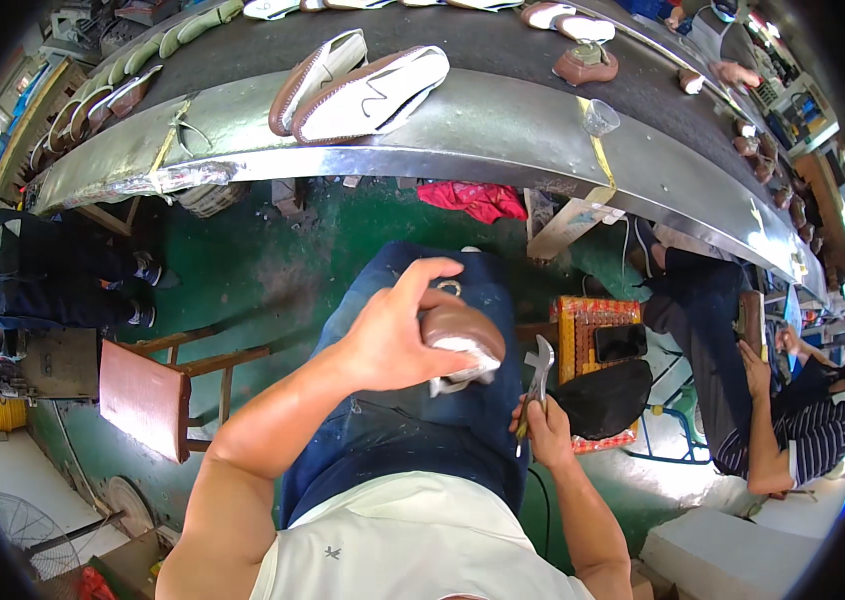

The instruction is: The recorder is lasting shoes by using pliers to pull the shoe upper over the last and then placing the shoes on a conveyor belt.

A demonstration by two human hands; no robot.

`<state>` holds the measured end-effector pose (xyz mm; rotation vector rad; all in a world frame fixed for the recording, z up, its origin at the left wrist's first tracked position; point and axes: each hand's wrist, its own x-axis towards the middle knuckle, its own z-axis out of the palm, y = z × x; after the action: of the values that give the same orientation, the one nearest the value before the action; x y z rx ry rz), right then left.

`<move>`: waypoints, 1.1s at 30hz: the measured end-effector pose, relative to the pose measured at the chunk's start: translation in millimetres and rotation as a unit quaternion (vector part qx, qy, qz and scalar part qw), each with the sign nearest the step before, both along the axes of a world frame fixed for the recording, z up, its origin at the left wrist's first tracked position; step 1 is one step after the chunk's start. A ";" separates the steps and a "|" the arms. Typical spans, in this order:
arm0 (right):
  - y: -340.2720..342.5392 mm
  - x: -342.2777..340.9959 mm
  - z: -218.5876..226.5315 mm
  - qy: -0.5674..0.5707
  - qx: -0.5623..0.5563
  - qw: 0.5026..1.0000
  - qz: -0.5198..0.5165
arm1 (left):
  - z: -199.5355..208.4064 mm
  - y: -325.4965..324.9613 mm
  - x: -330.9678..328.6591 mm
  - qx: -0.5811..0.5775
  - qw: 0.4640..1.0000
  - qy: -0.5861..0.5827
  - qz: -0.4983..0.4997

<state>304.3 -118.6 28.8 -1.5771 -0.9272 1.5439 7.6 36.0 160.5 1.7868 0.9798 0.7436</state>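
Observation:
My left hand is closed round a brown shoe with a white part at its lower end, held above my lap. Its thumb and fingers grip the shoe from the left side; the far side of the shoe is hidden. My right hand is closed on metal pincers, whose curved head points up and away from me. The pincers are just to the right of the shoe and do not touch it. My legs in blue jeans lie beneath both hands.
Ahead, a conveyor bench with a metal edge carries a pair of white shoes with brown trim and other shoes. A wooden stool stands at left. At right are a beaded seat with a phone and a seated co-worker.

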 end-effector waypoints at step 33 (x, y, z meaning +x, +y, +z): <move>42.2 -43.4 16.1 -0.310 0.115 0.900 0.286 | -185.8 -29.5 20.1 -0.440 0.867 -0.233 -0.002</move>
<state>261.0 -76.4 44.8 -1.7363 -1.9969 1.2109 27.7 6.5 -25.3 0.7592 0.7865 0.5459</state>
